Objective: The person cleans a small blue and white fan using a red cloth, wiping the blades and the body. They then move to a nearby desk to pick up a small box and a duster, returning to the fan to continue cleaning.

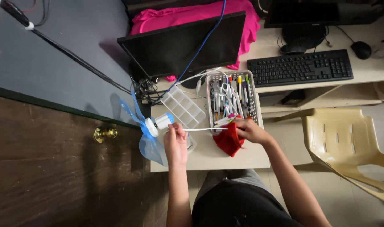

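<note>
The small blue-and-white plastic fan (152,126) sits at the left edge of the pale worktop (208,157), just beside the left hand (176,141), so a nudge from that hand or a tug on the thin white cord (200,129) could likely tip it off the edge. The left hand is closed narrowly, pinching one end of that cord beside the clear plastic compartment box (183,107). The right hand (251,130) is curled shut on the cord's other end, resting over the red cloth (228,141) at the near end of the grey mesh basket of pens (254,105).
</note>
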